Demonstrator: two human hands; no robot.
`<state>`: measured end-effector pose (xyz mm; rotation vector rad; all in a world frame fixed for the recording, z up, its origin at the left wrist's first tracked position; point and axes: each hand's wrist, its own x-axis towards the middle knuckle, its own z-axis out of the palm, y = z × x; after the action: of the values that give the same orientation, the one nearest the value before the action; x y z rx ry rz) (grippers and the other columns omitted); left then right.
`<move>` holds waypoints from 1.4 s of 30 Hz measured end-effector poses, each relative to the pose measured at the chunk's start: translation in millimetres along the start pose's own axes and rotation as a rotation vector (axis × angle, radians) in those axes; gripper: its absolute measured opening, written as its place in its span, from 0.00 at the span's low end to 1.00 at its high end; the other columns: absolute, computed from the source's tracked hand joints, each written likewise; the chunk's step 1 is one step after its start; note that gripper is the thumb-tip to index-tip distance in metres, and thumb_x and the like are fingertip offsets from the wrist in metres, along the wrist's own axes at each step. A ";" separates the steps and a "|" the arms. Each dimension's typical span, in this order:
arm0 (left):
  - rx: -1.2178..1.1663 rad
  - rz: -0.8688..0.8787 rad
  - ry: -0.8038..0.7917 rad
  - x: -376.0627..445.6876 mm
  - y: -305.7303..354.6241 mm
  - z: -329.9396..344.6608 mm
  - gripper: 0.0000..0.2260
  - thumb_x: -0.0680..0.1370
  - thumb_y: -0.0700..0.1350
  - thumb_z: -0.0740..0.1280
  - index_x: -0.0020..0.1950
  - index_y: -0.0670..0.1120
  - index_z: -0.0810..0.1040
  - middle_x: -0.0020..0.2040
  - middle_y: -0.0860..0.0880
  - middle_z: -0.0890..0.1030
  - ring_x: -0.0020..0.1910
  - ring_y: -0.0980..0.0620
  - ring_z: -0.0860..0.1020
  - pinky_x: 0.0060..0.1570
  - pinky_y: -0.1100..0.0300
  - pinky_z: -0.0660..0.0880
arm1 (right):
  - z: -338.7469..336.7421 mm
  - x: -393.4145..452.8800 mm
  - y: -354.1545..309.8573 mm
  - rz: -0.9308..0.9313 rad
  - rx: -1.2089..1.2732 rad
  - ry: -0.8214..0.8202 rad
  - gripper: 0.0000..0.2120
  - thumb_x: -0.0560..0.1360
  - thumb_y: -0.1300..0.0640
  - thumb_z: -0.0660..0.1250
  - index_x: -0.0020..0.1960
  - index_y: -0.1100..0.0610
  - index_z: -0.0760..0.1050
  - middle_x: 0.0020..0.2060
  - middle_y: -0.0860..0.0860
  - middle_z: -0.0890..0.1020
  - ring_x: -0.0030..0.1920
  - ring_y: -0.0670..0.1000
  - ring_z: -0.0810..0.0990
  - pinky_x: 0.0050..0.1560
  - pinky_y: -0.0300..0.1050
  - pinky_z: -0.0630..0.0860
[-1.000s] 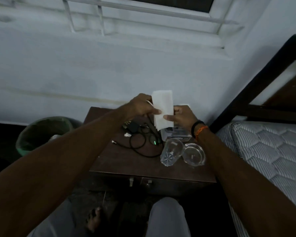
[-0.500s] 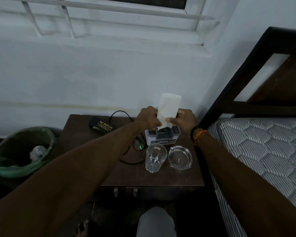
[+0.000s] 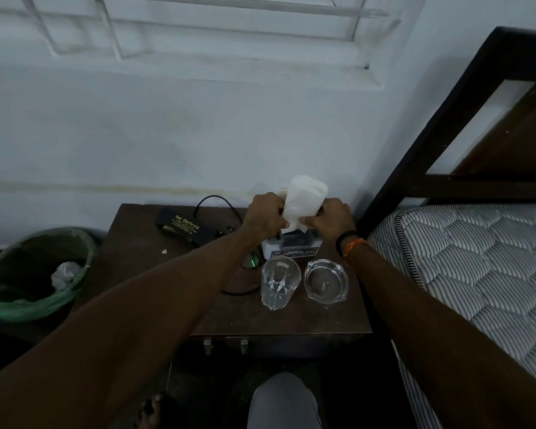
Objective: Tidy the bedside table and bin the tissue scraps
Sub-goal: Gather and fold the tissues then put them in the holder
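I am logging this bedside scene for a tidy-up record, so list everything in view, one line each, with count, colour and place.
tissue: one, white, held over the tissue box
tissue box: one, pale grey, back right of the bedside table
bedside table: one, dark brown, against the wall
tissue scrap: one, white, left part of the table top
spectacle case: one, black with gold lettering, back left
cable: one, black, behind and beside the box
drinking glass: one, clear, front centre
ashtray: one, clear, right of the glass
bin: one, green liner, on the floor left, crumpled white paper inside
mattress: one, grey striped, right
left hand: grips the tissue
right hand: grips the tissue
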<state>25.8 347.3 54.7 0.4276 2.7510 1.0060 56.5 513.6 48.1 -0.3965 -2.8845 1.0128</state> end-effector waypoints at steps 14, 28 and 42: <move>0.119 -0.047 0.072 0.1 -2.2 15.3 0.21 0.71 0.43 0.73 0.60 0.36 0.72 0.59 0.38 0.74 0.60 0.40 0.73 0.54 0.44 0.76 | 5.6 -6.2 -2.4 -0.062 -0.071 0.012 0.09 0.65 0.56 0.76 0.44 0.56 0.84 0.40 0.55 0.86 0.43 0.56 0.82 0.40 0.41 0.72; -0.037 0.002 -0.006 4.2 -19.3 0.2 0.19 0.56 0.48 0.73 0.40 0.37 0.81 0.41 0.40 0.82 0.41 0.42 0.82 0.35 0.55 0.75 | 24.4 -16.9 -11.9 -0.103 -0.115 0.090 0.07 0.70 0.57 0.72 0.47 0.58 0.83 0.44 0.57 0.86 0.46 0.59 0.83 0.46 0.45 0.77; 0.209 -0.035 -0.023 9.5 -12.3 9.1 0.24 0.68 0.49 0.73 0.59 0.38 0.76 0.56 0.40 0.77 0.56 0.40 0.76 0.51 0.46 0.78 | 2.0 -11.8 -10.6 -0.086 -0.008 0.039 0.12 0.66 0.55 0.77 0.48 0.58 0.84 0.42 0.56 0.86 0.45 0.57 0.83 0.47 0.51 0.81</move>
<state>16.8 347.0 39.1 0.4160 2.8433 0.7038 65.2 501.3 53.5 -0.2871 -2.8448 0.9688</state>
